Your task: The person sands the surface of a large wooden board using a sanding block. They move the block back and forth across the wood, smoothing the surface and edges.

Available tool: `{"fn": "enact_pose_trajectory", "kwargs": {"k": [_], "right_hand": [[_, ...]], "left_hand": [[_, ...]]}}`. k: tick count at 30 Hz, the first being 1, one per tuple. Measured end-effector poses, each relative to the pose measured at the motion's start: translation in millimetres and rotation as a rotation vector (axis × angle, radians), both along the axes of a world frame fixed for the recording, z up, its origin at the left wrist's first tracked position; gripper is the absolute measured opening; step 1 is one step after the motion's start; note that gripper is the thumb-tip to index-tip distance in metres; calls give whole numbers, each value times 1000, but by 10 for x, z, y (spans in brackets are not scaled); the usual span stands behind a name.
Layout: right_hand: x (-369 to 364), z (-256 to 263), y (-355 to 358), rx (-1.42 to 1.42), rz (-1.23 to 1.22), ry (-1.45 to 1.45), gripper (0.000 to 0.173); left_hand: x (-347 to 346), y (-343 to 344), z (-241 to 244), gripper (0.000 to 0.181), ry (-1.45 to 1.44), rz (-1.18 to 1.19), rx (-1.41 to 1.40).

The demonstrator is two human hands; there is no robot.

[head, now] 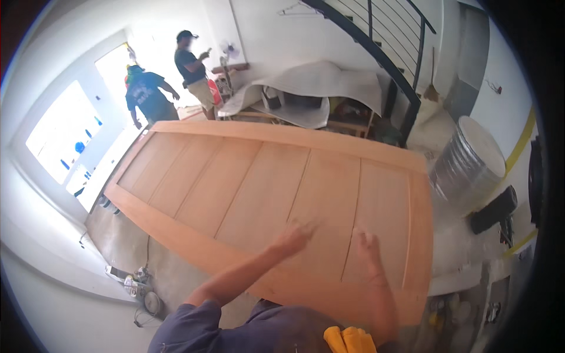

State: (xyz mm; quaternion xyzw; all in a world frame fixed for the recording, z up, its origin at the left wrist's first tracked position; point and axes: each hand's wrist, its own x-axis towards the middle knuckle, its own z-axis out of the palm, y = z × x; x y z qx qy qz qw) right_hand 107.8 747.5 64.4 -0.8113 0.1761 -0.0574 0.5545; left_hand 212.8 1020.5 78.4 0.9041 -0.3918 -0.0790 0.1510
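A large wooden door panel (273,185) with a raised frame and several grooved boards lies flat before me, filling the middle of the view. My left hand (296,237) is over the boards near the panel's front edge, its fingers blurred by motion. Further right, my right hand (368,247) is beside the groove nearest the panel's right end, its fingers partly curled and also blurred. No tool shows in either hand. Whether the hands touch the wood or hover just above it I cannot tell.
Two people, one by the window (150,95) and one standing (190,73), are beyond the panel. A grey sheet (318,88) covers things under the black-railed staircase (375,48). A foil-wrapped drum (468,154) stands at right. Power tools with cords (140,289) lie on the left floor.
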Motion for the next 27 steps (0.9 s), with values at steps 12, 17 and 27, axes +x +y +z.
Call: {"fn": "enact_pose_trajectory", "kwargs": {"k": [12, 17, 27], "right_hand": [[-1320, -871, -2013, -1019, -657, 518, 73], [-1144, -660, -1851, -954, -643, 508, 71], [-1206, -721, -1893, -930, -670, 448, 69]], "left_hand": [[1265, -559, -987, 61, -159, 274, -59], [2793, -923, -1108, 58, -276, 206, -111], [1673, -575, -1004, 57, -231, 133, -102]]}}
